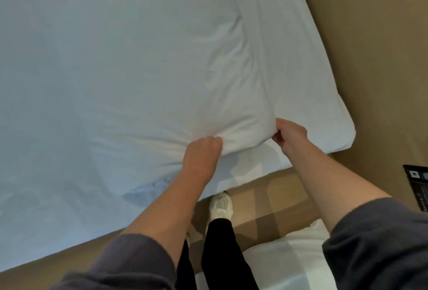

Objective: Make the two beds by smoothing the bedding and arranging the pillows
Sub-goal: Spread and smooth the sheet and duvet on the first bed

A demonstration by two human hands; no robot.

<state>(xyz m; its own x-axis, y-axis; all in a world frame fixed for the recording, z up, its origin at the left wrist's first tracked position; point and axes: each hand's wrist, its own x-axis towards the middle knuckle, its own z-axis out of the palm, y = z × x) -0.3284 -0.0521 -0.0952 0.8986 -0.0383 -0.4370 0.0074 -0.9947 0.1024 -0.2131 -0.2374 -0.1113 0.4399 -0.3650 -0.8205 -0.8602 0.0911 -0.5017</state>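
Note:
A white pillow (pixel 176 63) lies on the white bed (pixel 58 174) that fills the left and centre of the head view. My left hand (pixel 202 153) grips the pillow's near edge, fingers curled into the cloth. My right hand (pixel 289 134) pinches the pillow's near right corner. A second pillow (pixel 312 81) lies under it toward the right, against the bed's corner. Part of the other bed's white bedding (pixel 284 259) shows at the bottom right, behind my right arm.
A tan floor strip (pixel 273 194) runs between the two beds, where my legs and a white shoe (pixel 221 204) stand. A brown wall or headboard (pixel 370 46) borders the bed on the right. A dark printed card (pixel 419 185) lies at the right edge.

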